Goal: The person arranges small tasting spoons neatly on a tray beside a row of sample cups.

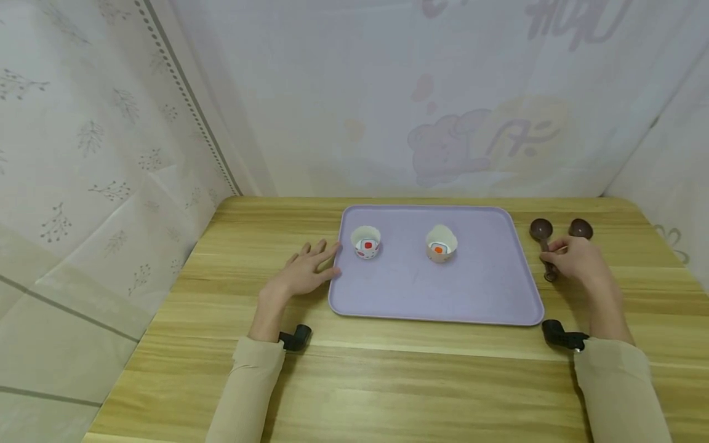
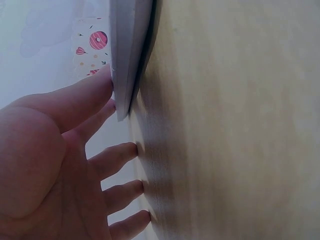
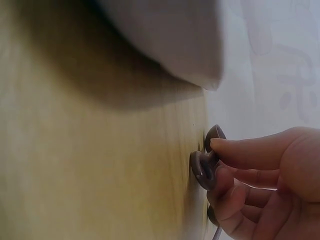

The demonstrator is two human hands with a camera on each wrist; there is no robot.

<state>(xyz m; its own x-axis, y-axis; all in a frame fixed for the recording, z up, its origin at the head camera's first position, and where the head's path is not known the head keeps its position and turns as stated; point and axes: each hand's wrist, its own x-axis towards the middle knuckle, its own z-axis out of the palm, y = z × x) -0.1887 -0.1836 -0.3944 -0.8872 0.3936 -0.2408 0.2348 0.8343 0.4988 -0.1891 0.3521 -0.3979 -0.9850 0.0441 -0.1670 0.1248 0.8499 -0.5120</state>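
Note:
To the right of the tray, my right hand (image 1: 578,258) pinches the handle of a dark brown measuring spoon (image 1: 541,230) between thumb and fingers. In the right wrist view the handle end of this spoon (image 3: 204,172) shows close to the wood. Just beyond that hand lies a second brown spoon (image 1: 580,228), its handle hidden by the hand. My left hand (image 1: 301,271) spreads its fingers on the table, with thumb and index touching the left rim of the lilac tray (image 1: 388,298). Two paper baking cups, a left one (image 1: 366,250) and a right one (image 1: 441,253), stand on the tray.
Inside the left cup is a red patch, inside the right an orange one. The wooden table (image 1: 388,394) extends around the tray. Pale printed curtains (image 1: 332,123) hang behind and at both sides. Each wrist wears a black camera mount (image 1: 296,338).

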